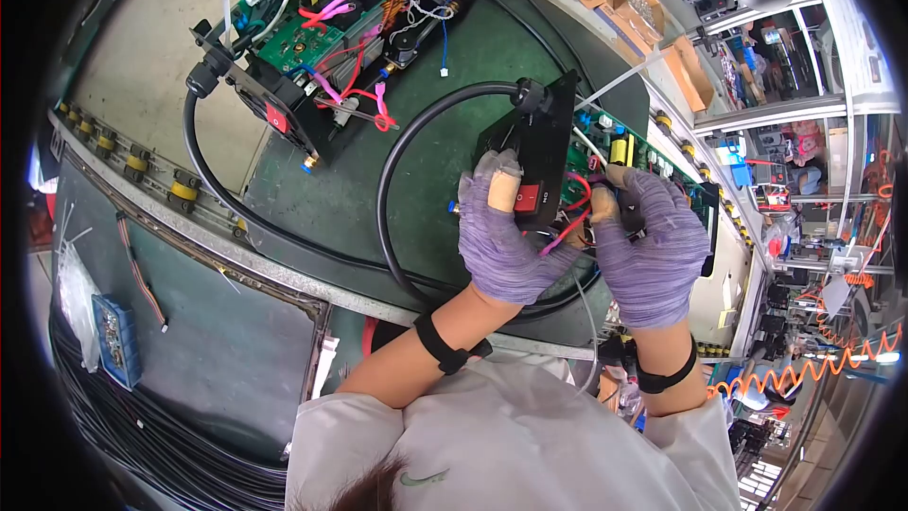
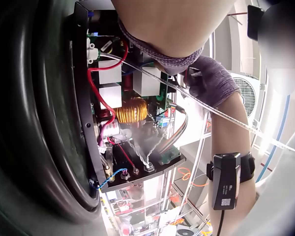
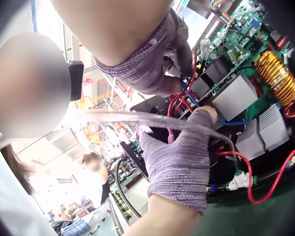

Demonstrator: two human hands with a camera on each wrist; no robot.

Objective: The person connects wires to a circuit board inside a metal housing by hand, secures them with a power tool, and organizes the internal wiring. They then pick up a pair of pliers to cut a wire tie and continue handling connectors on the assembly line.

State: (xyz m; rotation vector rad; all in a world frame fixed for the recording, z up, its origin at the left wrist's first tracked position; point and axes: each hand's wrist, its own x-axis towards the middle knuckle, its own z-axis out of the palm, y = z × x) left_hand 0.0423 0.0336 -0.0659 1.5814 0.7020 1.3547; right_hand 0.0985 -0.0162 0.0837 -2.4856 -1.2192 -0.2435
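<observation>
My left hand, in a purple knit glove with bare fingertips, grips the black panel of an electronics unit, fingers over its face beside a red rocker switch. To its right, my gloved right hand bends over the open inside, thumb and forefinger pinching at red wires. In the right wrist view both hands meet at these wires, near grey heatsinks. The left wrist view shows the unit's copper coil and a clear tube crossing in front. My fingers partly hide the pinched wire ends.
A second open unit stands at the upper left on the green mat. Thick black cable loops beside the panel. Roller track borders the bench. A blue bin and coiled black cables lie lower left.
</observation>
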